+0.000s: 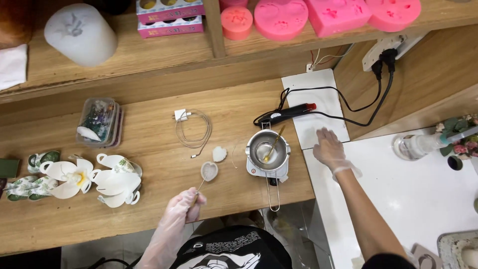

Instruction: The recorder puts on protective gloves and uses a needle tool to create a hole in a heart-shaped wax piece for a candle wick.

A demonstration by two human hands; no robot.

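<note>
My left hand (183, 206), in a clear plastic glove, pinches a thin stick whose tip reaches into a small grey heart-shaped mould (209, 171) on the wooden bench. A white heart-shaped piece (219, 154) lies just beyond the mould. My right hand (329, 148), also gloved, rests flat with fingers spread on the white board (328, 99) to the right of a small metal pot (268, 149). The pot sits on a little heater, holds a wooden stick, and its long handle points toward me.
A black corded tool (289, 113) lies behind the pot, its cable running to a wall socket (388, 50). A coiled white cable (193, 128), a clear lidded box (99, 122) and white flower shapes (94, 182) sit left. Pink moulds (281, 19) line the shelf.
</note>
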